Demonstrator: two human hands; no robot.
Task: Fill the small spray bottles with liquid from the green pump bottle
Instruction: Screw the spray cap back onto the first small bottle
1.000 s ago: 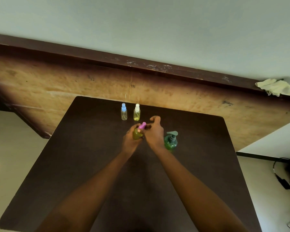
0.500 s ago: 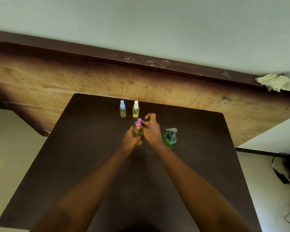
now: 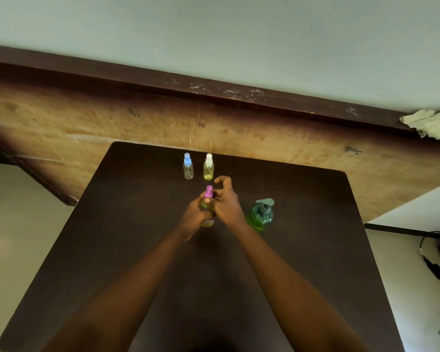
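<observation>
**Two bottles tinted, one looks clear: hands on the pink-capped bottle**

A dark brown table stands against a worn wooden panel with a pale wall above it.

At the far edge of the table, left of centre, the blue-capped spray bottle stands upright. Its body looks clear, so I judge it not yet filled. Just beside it on the right is the white-capped spray bottle, upright and tinted yellow-green. It seems to hold liquid, with its cap on.

Nearer the person, the two hands meet in the middle of the table. The left hand is wrapped round the body of the pink-capped spray bottle, which looks green inside and stands on or just above the table. The right hand is brought in against the pink cap with fingers curled. Whether it pinches the cap or only touches it is too small to tell, as is whether the cap is being put on or taken off.

The green pump bottle stands upright to the right of the hands, near but apart, with no hand on it.

By my reading two of three bottles are dealt with or nearly so, and the blue-capped one is left.

Nothing blocks the reach to it, though the white-capped bottle stands close beside it and could be knocked. Far right, a crumpled cloth lies on the panel's ledge and a cable with an adapter runs over the floor, both well clear of the work.
</observation>
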